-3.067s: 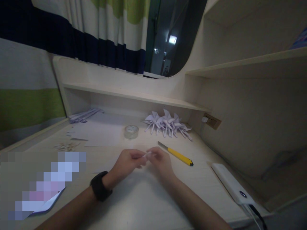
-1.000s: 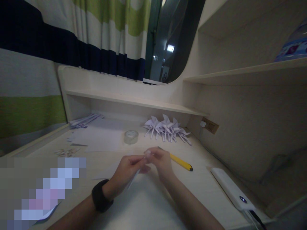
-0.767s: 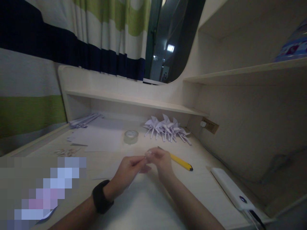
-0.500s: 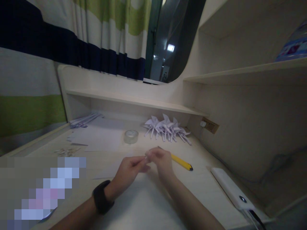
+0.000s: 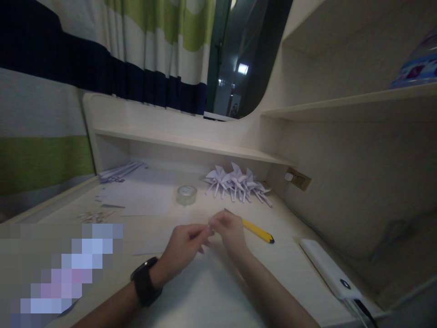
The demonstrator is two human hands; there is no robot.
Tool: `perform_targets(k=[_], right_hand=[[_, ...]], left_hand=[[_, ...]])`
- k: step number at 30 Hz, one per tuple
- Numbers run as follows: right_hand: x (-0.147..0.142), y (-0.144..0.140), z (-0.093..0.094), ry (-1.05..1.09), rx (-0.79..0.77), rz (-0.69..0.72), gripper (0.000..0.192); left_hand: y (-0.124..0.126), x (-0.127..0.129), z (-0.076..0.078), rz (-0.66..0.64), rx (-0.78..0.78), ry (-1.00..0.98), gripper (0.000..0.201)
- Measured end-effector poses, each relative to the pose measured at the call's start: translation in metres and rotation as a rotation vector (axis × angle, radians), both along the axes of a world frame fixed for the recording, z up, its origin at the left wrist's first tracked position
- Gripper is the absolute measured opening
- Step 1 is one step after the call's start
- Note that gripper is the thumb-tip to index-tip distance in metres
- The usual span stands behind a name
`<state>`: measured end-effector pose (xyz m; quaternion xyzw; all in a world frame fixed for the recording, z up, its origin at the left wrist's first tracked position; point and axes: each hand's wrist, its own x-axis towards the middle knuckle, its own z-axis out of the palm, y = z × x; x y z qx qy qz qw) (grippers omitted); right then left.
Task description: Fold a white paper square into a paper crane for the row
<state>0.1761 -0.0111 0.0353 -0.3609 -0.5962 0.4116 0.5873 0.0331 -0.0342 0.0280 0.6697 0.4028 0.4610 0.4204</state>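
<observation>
My left hand, with a black watch on its wrist, has thumb and index finger pinched together over the desk. The fingertips of my right hand meet them in a similar pinch. Whatever lies between the fingertips is too small or hidden to name. Just beyond my right hand rests a yellow utility knife, partly covered by the hand. A white sheet of paper lies by my left hand, partly hidden behind it.
Several white paper pinwheels lie at the back, beside a roll of clear tape. Paper sheets, rolled paper sticks and small pale pieces are on the left. A white power strip lies at right.
Both hands stay nearly in place, fingertips together. The lower fingers of my left hand have shifted slightly and spread a little; nothing else has visibly moved.
</observation>
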Motion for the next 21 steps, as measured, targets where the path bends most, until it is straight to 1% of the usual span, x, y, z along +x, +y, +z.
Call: perform_targets(k=[3, 6, 8, 11, 14, 18, 21], right_hand=[[-0.0026, -0.0006, -0.0024, -0.007, 0.004, -0.029, 0.012], [-0.0041, -0.0017, -0.0017, -0.053, 0.021, -0.017, 0.010], [-0.0037, -0.0023, -0.0005, -0.090, 0.040, -0.022, 0.009], [-0.0016, -0.0024, 0.0001, -0.130, 0.070, -0.072, 0.008], [0.0007, -0.0015, -0.0006, -0.134, 0.086, -0.106, 0.008], [0.0016, 0.0007, -0.0021, -0.103, 0.015, 0.011, 0.012], [0.0007, 0.0021, -0.0031, -0.082, 0.030, 0.028, 0.015]], left_hand=[[0.0000, 0.0003, 0.0023, 0.025, -0.022, -0.014, 0.034], [0.0015, -0.0012, 0.0026, 0.052, -0.042, -0.005, 0.033], [0.0023, -0.0023, 0.0018, 0.063, -0.041, 0.023, 0.033], [0.0027, -0.0029, -0.0006, 0.074, -0.027, 0.044, 0.035], [0.0032, -0.0026, -0.0039, 0.053, -0.014, 0.031, 0.035], [0.0039, -0.0026, -0.0044, 0.018, -0.049, -0.003, 0.033], [0.0034, -0.0034, 0.0001, 0.011, -0.079, -0.060, 0.033]])
